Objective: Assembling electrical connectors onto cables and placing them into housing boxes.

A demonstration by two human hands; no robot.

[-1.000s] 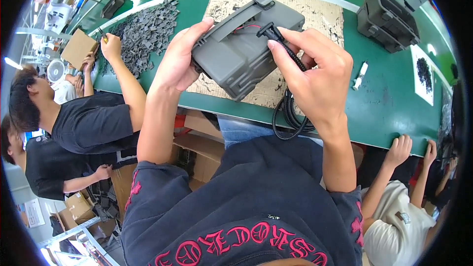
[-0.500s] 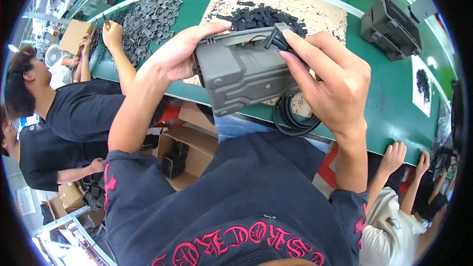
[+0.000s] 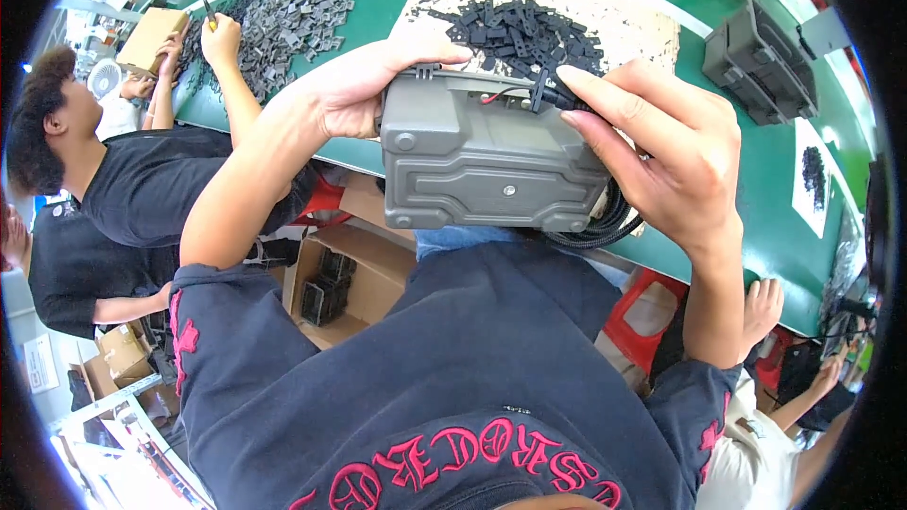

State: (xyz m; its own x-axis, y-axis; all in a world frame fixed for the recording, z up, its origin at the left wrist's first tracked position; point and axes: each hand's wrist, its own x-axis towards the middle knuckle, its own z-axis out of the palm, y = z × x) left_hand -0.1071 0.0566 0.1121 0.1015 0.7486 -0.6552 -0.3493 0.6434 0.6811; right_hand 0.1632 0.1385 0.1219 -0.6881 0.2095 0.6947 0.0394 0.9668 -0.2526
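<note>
A grey ribbed plastic housing is held up in front of me, above the table's near edge. My left hand grips its left end, the thumb along the top rim. Between thumb and fingertips, my right hand pinches a black cable fitting at the housing's upper right edge. A short red and dark wire runs from the fitting to the housing. The coiled black cable hangs behind the housing's lower right corner, partly hidden by it.
Small black plastic parts are heaped on a worn cardboard sheet. Grey parts spread over the green table further left. Another grey housing stands at right. Co-workers sit on both sides; one holds a yellow-handled tool. An open carton sits below.
The housing has turned so its long ribbed side faces me more squarely and sits level. Both hands moved with it; the right hand, still pinching the fitting, shifted right and slightly down.
</note>
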